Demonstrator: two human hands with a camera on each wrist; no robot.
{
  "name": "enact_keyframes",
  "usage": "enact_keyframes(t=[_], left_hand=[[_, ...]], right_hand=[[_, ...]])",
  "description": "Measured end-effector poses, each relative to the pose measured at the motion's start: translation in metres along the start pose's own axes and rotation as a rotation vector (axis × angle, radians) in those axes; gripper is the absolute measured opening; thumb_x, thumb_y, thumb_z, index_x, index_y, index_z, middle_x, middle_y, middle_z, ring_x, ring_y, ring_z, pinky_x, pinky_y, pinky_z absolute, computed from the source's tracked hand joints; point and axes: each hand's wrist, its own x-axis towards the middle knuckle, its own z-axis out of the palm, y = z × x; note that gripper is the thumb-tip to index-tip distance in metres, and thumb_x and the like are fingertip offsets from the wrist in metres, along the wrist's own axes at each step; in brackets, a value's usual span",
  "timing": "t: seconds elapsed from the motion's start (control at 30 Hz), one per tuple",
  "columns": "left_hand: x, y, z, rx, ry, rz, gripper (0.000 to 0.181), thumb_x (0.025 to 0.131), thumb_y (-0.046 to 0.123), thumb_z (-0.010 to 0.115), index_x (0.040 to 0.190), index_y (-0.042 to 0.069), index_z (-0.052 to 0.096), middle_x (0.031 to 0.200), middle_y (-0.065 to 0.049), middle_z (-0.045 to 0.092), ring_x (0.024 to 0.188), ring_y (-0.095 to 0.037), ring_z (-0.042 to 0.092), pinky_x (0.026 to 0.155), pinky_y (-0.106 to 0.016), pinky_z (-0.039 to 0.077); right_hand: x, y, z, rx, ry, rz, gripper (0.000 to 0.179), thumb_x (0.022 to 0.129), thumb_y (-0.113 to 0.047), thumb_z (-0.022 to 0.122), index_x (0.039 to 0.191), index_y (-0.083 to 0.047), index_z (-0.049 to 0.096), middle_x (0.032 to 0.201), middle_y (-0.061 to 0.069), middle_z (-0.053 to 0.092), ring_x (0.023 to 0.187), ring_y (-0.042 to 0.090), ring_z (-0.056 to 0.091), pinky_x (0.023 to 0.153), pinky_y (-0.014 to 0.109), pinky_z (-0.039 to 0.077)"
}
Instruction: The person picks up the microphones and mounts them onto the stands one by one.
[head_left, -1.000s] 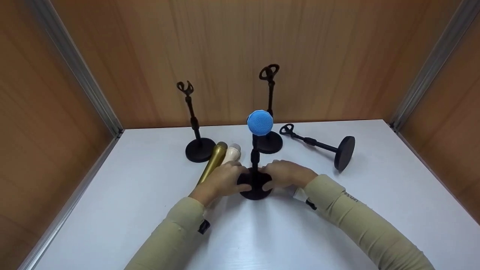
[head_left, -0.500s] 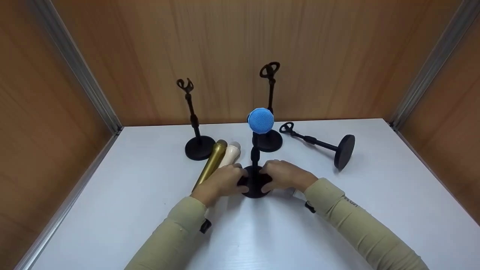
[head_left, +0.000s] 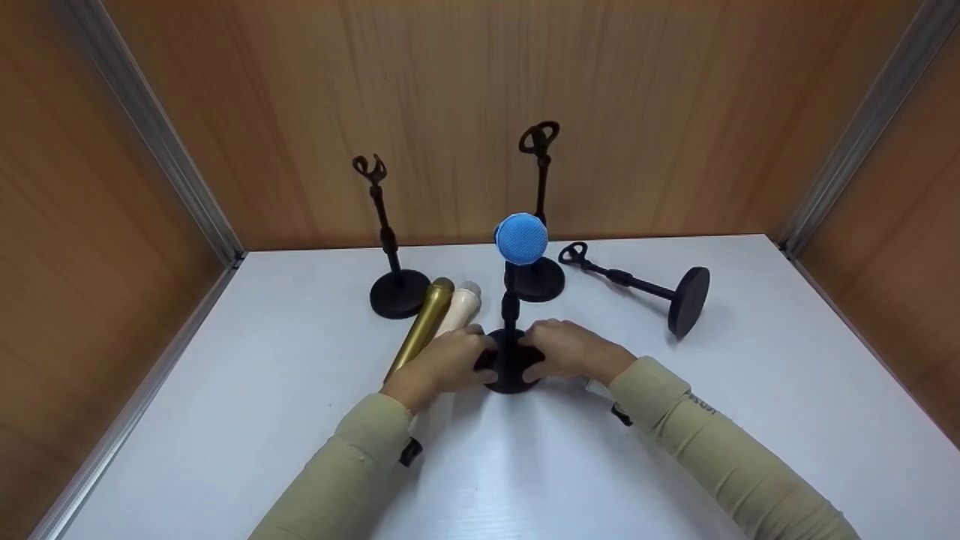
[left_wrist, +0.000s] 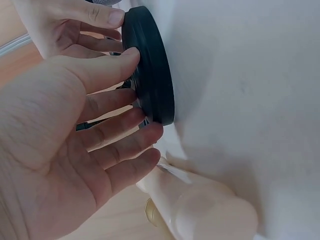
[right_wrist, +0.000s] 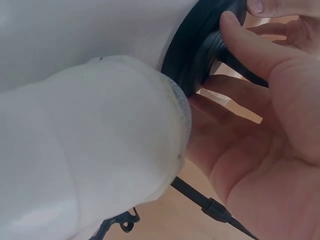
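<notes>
Left hand (head_left: 448,360) and right hand (head_left: 568,350) both pinch the black stand (head_left: 510,309) by its base (head_left: 511,369), upright mid-bench (head_left: 300,390), blue mic (head_left: 522,239) up top. Positioning step, I'd guess; next move probably wants a level, even touch.

Obstacle beside left hand (head_left: 446,360): white microphone (head_left: 460,306)

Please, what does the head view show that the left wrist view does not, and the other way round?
Head view only: the blue microphone head and the base of the lying stand.

Left wrist view only: the palm of the left hand and the inner sides of its fingers.

Both: that hand and the right hand at the round black base, and parts of the white microphone and gold microphone.
</notes>
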Motion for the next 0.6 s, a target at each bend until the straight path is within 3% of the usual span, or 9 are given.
enact_keyframes(t=[0.23, 0.47, 0.6], left_hand=[[0.003, 0.0014, 0.0, 0.065, -0.005, 0.028, 0.03, 0.09, 0.028, 0.08, 0.112, 0.009, 0.075, 0.104, -0.007, 0.067, 0.09, -0.021, 0.063, 0.086, -0.037, 0.054], [0.0051, 0.0064, -0.0001, 0.177, 0.025, 0.051, 0.033, 0.086, 0.032, 0.083, 0.104, 0.006, 0.074, 0.1, -0.011, 0.069, 0.089, -0.026, 0.067, 0.083, -0.041, 0.056], [0.0098, 0.0057, 0.0006, 0.239, 0.032, 0.038, 0.035, 0.087, 0.033, 0.082, 0.105, 0.005, 0.074, 0.101, -0.012, 0.071, 0.093, -0.029, 0.069, 0.088, -0.042, 0.054]], right_hand=[[0.0008, -0.0037, -0.0025, -0.024, -0.056, 0.072, 0.045, 0.084, -0.026, 0.086, 0.124, -0.01, 0.073, 0.117, 0.004, 0.07, 0.111, 0.019, 0.062, 0.103, 0.038, 0.047], [0.0017, -0.0081, -0.0026, -0.078, -0.019, 0.031, 0.037, 0.084, -0.021, 0.085, 0.115, -0.007, 0.073, 0.114, 0.009, 0.07, 0.111, 0.026, 0.064, 0.102, 0.042, 0.048], [0.007, -0.0079, -0.0046, -0.11, -0.036, 0.047, 0.046, 0.089, -0.023, 0.081, 0.129, -0.006, 0.067, 0.127, 0.012, 0.066, 0.121, 0.03, 0.059, 0.107, 0.045, 0.044]])
